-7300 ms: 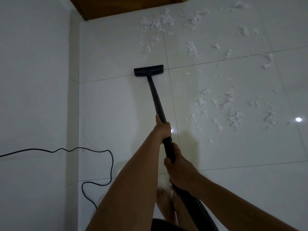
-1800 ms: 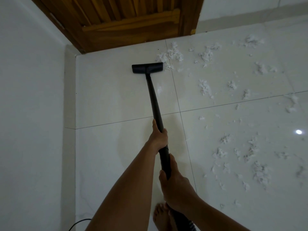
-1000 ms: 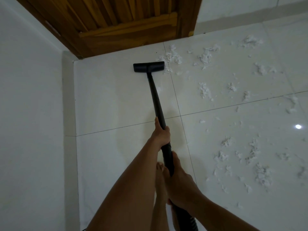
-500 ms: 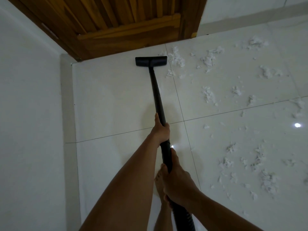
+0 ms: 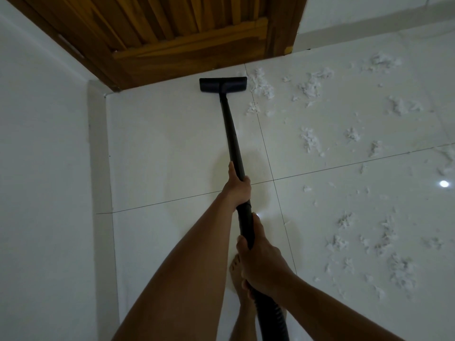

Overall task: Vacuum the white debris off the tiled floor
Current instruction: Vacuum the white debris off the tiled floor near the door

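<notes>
- Both hands are wrapped closed around the black vacuum wand (image 5: 234, 143): the left hand (image 5: 237, 187) grips it higher up the tube, and the right hand (image 5: 261, 262) grips lower down, where the wand meets the ribbed hose (image 5: 273, 318).
- From the hands the wand runs toward 12 o'clock, ending in the flat black floor nozzle (image 5: 222, 84).
- That nozzle lies flat on the tiled floor (image 5: 160, 148), just short of the wooden door (image 5: 177, 33) at 12 o'clock.
- White debris (image 5: 262, 88) begins just beside the nozzle's right end, at 3 o'clock from it; whether the nearest scraps touch the nozzle cannot be told.
- More debris is scattered across the tiles from 1 o'clock round to 4 o'clock of the hands, in loose clumps well apart from one another.
- Tiles at 9 o'clock of the wand, up to the white wall (image 5: 44, 168), look bare.
- One bare foot (image 5: 237, 274) shows on the floor beneath the right hand, at 6 o'clock.
- A small bright light reflection (image 5: 444, 184) sits on the floor at 3 o'clock, near the frame edge.
</notes>
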Tool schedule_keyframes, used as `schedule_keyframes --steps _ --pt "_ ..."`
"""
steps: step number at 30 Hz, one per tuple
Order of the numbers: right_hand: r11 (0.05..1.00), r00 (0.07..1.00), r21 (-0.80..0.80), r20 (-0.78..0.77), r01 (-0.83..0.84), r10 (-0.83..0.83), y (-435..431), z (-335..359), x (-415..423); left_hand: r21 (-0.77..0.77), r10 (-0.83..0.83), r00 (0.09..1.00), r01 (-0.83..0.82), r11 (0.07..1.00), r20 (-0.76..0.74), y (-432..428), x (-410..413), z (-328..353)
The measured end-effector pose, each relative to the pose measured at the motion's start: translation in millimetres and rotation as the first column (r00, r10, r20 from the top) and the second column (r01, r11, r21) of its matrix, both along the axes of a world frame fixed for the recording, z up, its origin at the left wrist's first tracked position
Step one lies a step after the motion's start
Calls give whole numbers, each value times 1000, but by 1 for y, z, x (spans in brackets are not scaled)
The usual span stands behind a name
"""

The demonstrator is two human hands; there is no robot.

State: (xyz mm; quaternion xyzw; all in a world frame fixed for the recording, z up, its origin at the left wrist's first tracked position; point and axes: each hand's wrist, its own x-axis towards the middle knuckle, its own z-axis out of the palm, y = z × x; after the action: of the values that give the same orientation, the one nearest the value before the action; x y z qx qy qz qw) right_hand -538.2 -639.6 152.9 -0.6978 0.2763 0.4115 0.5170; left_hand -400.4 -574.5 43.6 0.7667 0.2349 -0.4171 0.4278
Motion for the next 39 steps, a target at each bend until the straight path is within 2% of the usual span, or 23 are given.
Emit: schedule_keyframes --steps 17,39 --pt "999 999 -17 16 -37 38 -30 33 -38 -30 52 998 -54 998 -37 -28 -44 32" --pt "1000 999 20 42 0 -1 -25 9 1 -35 18 1000 -19 999 -20 -28 1 18"
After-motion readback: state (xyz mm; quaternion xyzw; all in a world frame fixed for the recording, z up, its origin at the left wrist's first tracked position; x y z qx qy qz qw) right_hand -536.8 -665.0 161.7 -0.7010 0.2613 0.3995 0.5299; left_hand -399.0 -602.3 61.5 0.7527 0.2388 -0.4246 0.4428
